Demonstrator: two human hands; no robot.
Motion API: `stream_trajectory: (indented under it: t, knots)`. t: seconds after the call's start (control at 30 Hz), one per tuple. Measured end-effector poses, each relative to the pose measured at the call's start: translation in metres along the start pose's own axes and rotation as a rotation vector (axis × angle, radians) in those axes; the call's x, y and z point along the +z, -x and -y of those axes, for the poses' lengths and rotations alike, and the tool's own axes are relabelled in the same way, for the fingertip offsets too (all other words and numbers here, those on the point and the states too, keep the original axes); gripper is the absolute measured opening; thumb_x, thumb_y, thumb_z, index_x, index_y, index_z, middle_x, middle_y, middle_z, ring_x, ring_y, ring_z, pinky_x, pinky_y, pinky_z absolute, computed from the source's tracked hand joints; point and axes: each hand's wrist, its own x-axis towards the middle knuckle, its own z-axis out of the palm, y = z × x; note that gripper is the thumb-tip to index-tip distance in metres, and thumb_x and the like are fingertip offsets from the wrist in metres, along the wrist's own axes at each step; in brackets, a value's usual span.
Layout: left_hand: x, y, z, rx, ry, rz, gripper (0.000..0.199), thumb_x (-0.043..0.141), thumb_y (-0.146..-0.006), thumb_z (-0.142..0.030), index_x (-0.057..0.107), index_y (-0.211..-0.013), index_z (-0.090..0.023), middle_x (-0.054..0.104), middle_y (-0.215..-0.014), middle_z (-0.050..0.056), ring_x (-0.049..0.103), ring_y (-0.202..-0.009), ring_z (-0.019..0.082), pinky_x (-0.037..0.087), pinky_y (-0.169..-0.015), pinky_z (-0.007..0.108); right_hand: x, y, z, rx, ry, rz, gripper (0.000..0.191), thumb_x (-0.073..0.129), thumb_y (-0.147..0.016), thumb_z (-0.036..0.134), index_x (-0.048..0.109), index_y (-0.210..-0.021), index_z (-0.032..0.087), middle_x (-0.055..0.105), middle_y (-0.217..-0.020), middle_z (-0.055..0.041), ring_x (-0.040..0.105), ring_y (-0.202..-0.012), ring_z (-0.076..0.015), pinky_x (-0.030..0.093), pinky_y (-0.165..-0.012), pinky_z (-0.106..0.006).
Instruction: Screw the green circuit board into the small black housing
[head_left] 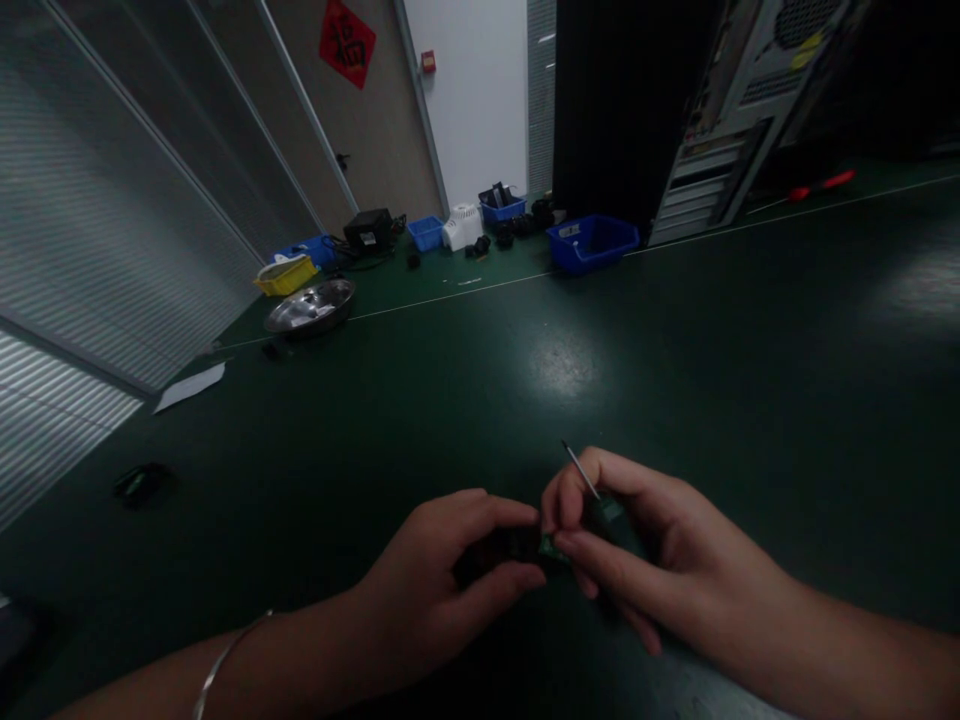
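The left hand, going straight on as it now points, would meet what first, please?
Most likely the small green piece in the right hand, just ahead of the left hand, though depth is unclear.

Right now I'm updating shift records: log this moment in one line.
left hand: curled, contents unclear | right hand: holds screwdriver, pinches small green board | surface: green tabletop

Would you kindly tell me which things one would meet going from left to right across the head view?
White sheet → metal bowl → left hand → right hand, holding a screwdriver → red-handled tool.
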Motion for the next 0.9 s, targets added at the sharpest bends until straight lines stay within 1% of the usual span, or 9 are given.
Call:
stream_trajectory:
  t: [0.13, 0.33, 0.47, 0.53, 0.6, 0.7, 0.77, 0.83, 0.9]
  knots:
    - [0.003, 0.0, -0.002, 0.018, 0.005, 0.003, 0.027, 0.061, -0.087, -0.035, 0.065, -0.103, -0.015, 0.06, -0.08, 0.004, 0.054, -0.067, 0.013, 0.04, -0.06, 0.023, 0.0, 0.005, -0.003, -0.019, 0.095, 0.024, 0.015, 0.053, -0.093, 0.035, 0.049, -0.096, 0.021, 0.052, -0.081, 0.0007, 0.044, -0.055, -0.0061, 0.038, -0.038, -0.01]
    - [0.004, 0.0, -0.004, -0.008, 0.009, 0.028, 0.028, 0.062, -0.086, -0.037, 0.067, -0.1, -0.014, 0.06, -0.077, 0.004, 0.054, -0.067, 0.014, 0.039, -0.06, 0.023, -0.001, 0.009, 0.0, -0.115, 0.236, 0.032, 0.002, 0.052, -0.091, 0.02, 0.053, -0.093, 0.019, 0.054, -0.082, 0.0003, 0.045, -0.055, -0.0063, 0.038, -0.041, -0.012]
    - [0.005, 0.002, -0.004, -0.002, 0.014, 0.035, 0.027, 0.06, -0.087, -0.037, 0.066, -0.1, -0.015, 0.062, -0.081, 0.005, 0.055, -0.07, 0.015, 0.04, -0.062, 0.025, 0.0, 0.008, 0.005, -0.142, 0.277, 0.007, 0.007, 0.055, -0.087, 0.012, 0.054, -0.089, 0.018, 0.054, -0.078, 0.0021, 0.045, -0.053, -0.0052, 0.035, -0.04, -0.013]
    - [0.006, 0.003, -0.005, 0.005, 0.02, 0.036, 0.028, 0.059, -0.087, -0.038, 0.066, -0.101, -0.015, 0.061, -0.081, 0.005, 0.055, -0.07, 0.015, 0.04, -0.062, 0.025, 0.0, 0.007, 0.005, -0.134, 0.283, 0.005, 0.007, 0.056, -0.087, 0.012, 0.053, -0.089, 0.019, 0.054, -0.077, 0.003, 0.044, -0.051, -0.0047, 0.035, -0.042, -0.015]
    - [0.006, 0.004, -0.007, 0.015, 0.033, 0.038, 0.03, 0.06, -0.086, -0.039, 0.065, -0.102, -0.014, 0.061, -0.082, 0.006, 0.054, -0.069, 0.015, 0.04, -0.062, 0.026, 0.0, 0.006, 0.004, -0.142, 0.296, 0.004, 0.007, 0.057, -0.087, 0.013, 0.054, -0.089, 0.019, 0.055, -0.077, 0.003, 0.046, -0.054, -0.0059, 0.038, -0.046, -0.016]
    - [0.004, 0.004, -0.009, 0.022, 0.052, 0.046, 0.028, 0.057, -0.088, -0.035, 0.064, -0.106, -0.013, 0.062, -0.085, 0.007, 0.056, -0.072, 0.016, 0.042, -0.064, 0.027, 0.0, 0.006, 0.004, -0.192, 0.323, 0.006, 0.005, 0.057, -0.087, 0.015, 0.055, -0.087, 0.019, 0.056, -0.079, 0.0014, 0.051, -0.067, -0.0102, 0.044, -0.059, -0.019]
    - [0.002, 0.004, -0.01, -0.005, 0.081, 0.051, 0.026, 0.055, -0.09, -0.031, 0.064, -0.109, -0.015, 0.065, -0.09, 0.007, 0.058, -0.075, 0.016, 0.044, -0.067, 0.027, 0.0, 0.006, 0.005, -0.214, 0.322, 0.006, 0.001, 0.057, -0.089, 0.018, 0.056, -0.089, 0.019, 0.058, -0.082, -0.0002, 0.054, -0.076, -0.0127, 0.046, -0.067, -0.022]
    - [0.001, 0.004, -0.009, -0.058, 0.174, 0.046, 0.026, 0.054, -0.091, -0.029, 0.062, -0.113, -0.018, 0.067, -0.097, 0.007, 0.062, -0.082, 0.017, 0.047, -0.071, 0.028, -0.001, 0.007, 0.006, -0.226, 0.298, -0.018, 0.006, 0.055, -0.092, 0.024, 0.058, -0.095, 0.019, 0.06, -0.087, -0.0015, 0.057, -0.081, -0.014, 0.048, -0.07, -0.023]
    - [0.0, 0.005, -0.008, -0.114, 0.326, 0.026, 0.026, 0.053, -0.093, -0.029, 0.06, -0.116, -0.02, 0.067, -0.105, 0.007, 0.064, -0.09, 0.018, 0.049, -0.077, 0.029, -0.004, 0.008, 0.007, -0.247, 0.283, -0.07, 0.015, 0.052, -0.094, 0.028, 0.059, -0.105, 0.021, 0.063, -0.093, -0.0026, 0.06, -0.085, -0.0149, 0.051, -0.075, -0.025]
